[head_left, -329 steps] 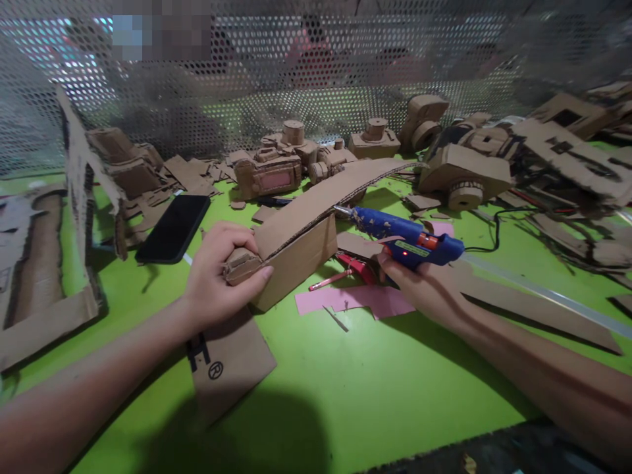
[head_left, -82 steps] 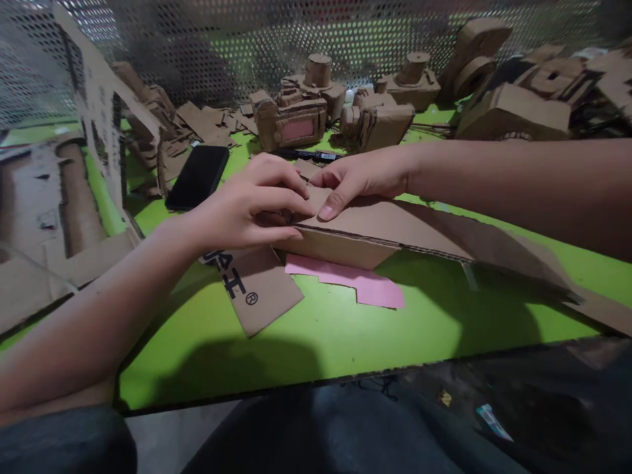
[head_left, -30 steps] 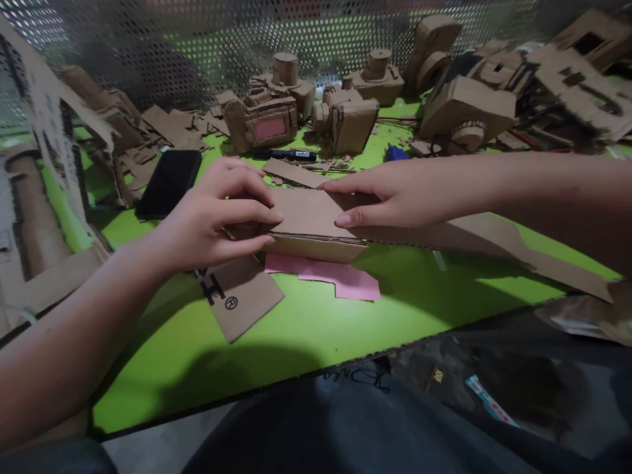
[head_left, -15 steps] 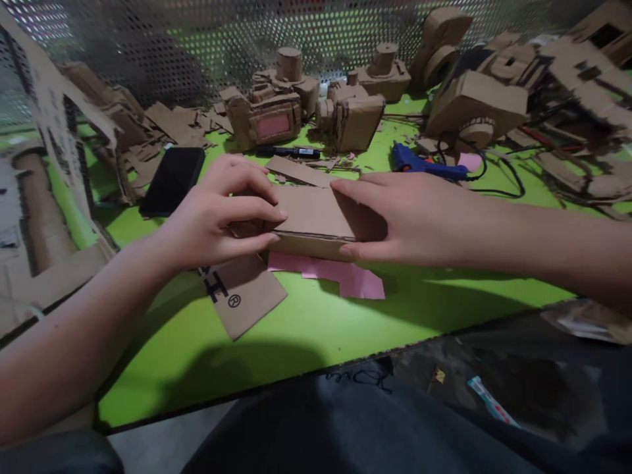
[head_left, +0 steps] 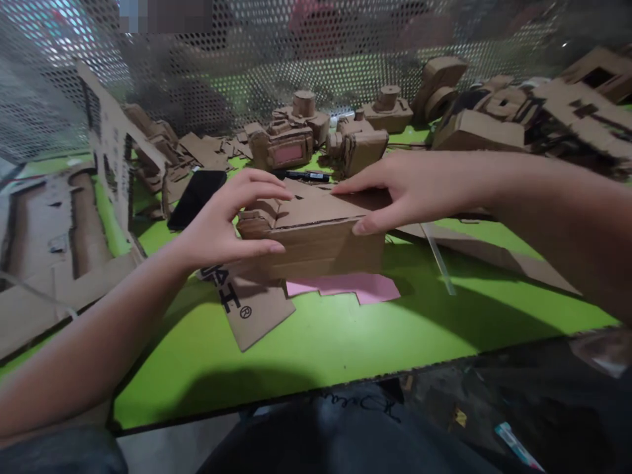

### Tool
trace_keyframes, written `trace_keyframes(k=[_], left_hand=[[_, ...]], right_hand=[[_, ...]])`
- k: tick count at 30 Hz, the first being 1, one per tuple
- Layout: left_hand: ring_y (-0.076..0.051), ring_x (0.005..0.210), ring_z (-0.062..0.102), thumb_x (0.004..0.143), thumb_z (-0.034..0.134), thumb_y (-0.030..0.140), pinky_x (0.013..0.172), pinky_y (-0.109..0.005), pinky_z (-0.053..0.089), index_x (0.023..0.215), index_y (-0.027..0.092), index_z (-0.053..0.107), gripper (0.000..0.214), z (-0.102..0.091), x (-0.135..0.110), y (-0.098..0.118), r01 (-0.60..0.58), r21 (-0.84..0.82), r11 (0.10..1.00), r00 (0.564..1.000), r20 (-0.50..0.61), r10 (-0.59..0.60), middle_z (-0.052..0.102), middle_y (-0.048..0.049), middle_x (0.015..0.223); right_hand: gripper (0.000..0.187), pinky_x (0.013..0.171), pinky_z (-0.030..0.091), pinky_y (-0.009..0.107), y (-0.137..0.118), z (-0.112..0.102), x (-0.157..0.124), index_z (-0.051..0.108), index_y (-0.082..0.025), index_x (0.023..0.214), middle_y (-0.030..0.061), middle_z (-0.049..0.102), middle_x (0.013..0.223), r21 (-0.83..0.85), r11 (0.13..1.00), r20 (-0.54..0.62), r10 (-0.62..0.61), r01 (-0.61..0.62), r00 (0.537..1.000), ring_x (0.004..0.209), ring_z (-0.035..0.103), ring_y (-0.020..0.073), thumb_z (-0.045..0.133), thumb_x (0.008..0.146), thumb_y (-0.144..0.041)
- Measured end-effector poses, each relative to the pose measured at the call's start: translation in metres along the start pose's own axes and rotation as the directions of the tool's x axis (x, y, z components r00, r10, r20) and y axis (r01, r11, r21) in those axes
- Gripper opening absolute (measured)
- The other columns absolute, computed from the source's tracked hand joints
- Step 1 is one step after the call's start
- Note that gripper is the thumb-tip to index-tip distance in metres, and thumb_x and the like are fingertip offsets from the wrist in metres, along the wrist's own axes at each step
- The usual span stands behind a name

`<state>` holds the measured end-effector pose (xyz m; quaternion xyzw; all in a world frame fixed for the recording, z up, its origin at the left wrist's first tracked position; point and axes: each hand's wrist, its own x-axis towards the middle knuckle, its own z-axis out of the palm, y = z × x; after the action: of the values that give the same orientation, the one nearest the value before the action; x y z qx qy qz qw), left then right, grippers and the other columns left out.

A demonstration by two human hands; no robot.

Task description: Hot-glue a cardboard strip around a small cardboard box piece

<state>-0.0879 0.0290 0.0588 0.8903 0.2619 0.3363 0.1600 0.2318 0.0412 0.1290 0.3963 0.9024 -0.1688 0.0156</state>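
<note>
A brown cardboard box (head_left: 320, 247) stands on the green table, its front face towards me and its top panel showing. My left hand (head_left: 241, 220) spans the box's left end, thumb against the front face and fingers bent over the top. On the right side, my right hand (head_left: 390, 191) grips the box with fingers on the top and thumb at the front upper edge. Beneath and in front of the box lie a pink paper piece (head_left: 365, 289) and a flat cardboard piece (head_left: 261, 319) with black print.
A black phone (head_left: 195, 197) lies beside my left hand. Behind the box are a black marker (head_left: 306, 176) and several cardboard camera models (head_left: 291, 148). A clear glue stick (head_left: 438, 260) and a long cardboard strip (head_left: 494, 253) lie to the right. A perforated metal screen (head_left: 247, 66) borders the back.
The box has turned in my hands, so more of its front face shows. My left fingers have loosened a little. The view has tilted up, and the strip and glue stick have come into sight.
</note>
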Motion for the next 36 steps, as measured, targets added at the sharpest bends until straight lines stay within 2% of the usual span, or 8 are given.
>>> trace_keyframes(k=[3,7,13,17,21,29,33,36], left_hand=[[-0.035,0.131,0.070,0.084,0.082,0.076,0.116,-0.050,0.061,0.126,0.028,0.078,0.064,0.003,-0.001,-0.006,0.098,-0.084,0.992,0.995,-0.008,-0.099,0.074,-0.0128,0.137],[-0.034,0.131,0.070,0.085,0.086,0.069,0.120,-0.054,0.057,0.113,0.028,0.082,0.050,0.005,-0.003,-0.013,0.177,-0.121,0.977,0.983,-0.017,-0.180,0.077,-0.0107,0.133],[-0.030,0.124,0.072,0.087,0.088,0.058,0.114,-0.049,0.059,0.102,0.028,0.087,0.033,0.006,-0.005,-0.020,0.130,-0.121,0.984,0.990,-0.046,-0.137,0.077,-0.0105,0.130],[-0.029,0.121,0.072,0.088,0.086,0.058,0.114,-0.048,0.059,0.099,0.027,0.085,0.033,0.013,-0.006,-0.021,0.116,-0.095,0.989,0.990,-0.068,-0.123,0.075,-0.0108,0.125],[-0.029,0.118,0.070,0.088,0.087,0.057,0.114,-0.049,0.059,0.091,0.026,0.080,0.032,0.019,-0.005,-0.019,0.101,-0.101,0.990,0.987,-0.114,-0.112,0.073,-0.0106,0.120],[-0.026,0.103,0.071,0.086,0.086,0.054,0.110,-0.052,0.061,0.083,0.024,0.078,0.031,0.018,0.003,-0.014,0.104,-0.092,0.990,0.994,-0.025,-0.107,0.073,-0.0086,0.106],[-0.026,0.099,0.072,0.087,0.084,0.053,0.106,-0.050,0.062,0.080,0.024,0.075,0.031,0.018,0.005,-0.013,0.097,-0.087,0.991,0.995,-0.011,-0.099,0.076,-0.0082,0.099],[-0.026,0.097,0.072,0.088,0.083,0.054,0.106,-0.050,0.062,0.079,0.025,0.074,0.032,0.019,0.004,-0.014,0.076,-0.075,0.994,0.997,-0.006,-0.077,0.078,-0.0080,0.098]], right_hand=[[0.069,0.087,0.061,0.050,0.005,-0.010,0.014,0.079,-0.034,0.142,0.0065,0.083,0.130,-0.006,1.000,0.058,-0.017,0.017,0.998,0.108,0.077,0.0384,0.067,0.086,-0.072],[0.079,0.099,0.060,0.055,0.004,-0.014,0.030,0.074,-0.028,0.150,0.0093,0.078,0.144,-0.030,0.999,0.074,0.032,-0.030,0.997,0.121,0.075,0.0422,0.068,0.085,-0.072],[0.088,0.101,0.061,0.054,-0.001,-0.001,0.035,0.061,-0.024,0.163,0.0119,0.069,0.157,-0.061,0.996,0.054,0.061,-0.057,0.997,0.130,0.072,0.0431,0.067,0.086,-0.066],[0.087,0.103,0.060,0.052,0.008,0.013,0.033,0.057,-0.024,0.166,0.0123,0.067,0.159,-0.068,0.998,0.014,0.009,-0.008,1.000,0.134,0.071,0.0416,0.063,0.089,-0.064],[0.090,0.104,0.059,0.051,0.015,0.021,0.029,0.053,-0.021,0.169,0.0146,0.065,0.161,-0.043,0.998,0.023,0.039,-0.038,0.999,0.134,0.070,0.0415,0.063,0.090,-0.064],[0.091,0.100,0.060,0.053,0.009,0.029,0.021,0.049,-0.016,0.170,0.0192,0.062,0.163,0.016,0.999,0.051,0.032,-0.033,0.998,0.131,0.069,0.0429,0.063,0.089,-0.056],[0.082,0.085,0.061,0.048,0.004,0.028,0.021,0.055,-0.025,0.165,0.0147,0.074,0.145,0.019,0.999,0.085,0.040,-0.042,0.996,0.115,0.074,0.0400,0.060,0.089,-0.054],[0.078,0.083,0.059,0.048,0.005,0.028,0.022,0.058,-0.027,0.161,0.0142,0.079,0.131,0.025,1.000,0.089,0.017,-0.019,0.996,0.107,0.074,0.0399,0.062,0.089,-0.057]])
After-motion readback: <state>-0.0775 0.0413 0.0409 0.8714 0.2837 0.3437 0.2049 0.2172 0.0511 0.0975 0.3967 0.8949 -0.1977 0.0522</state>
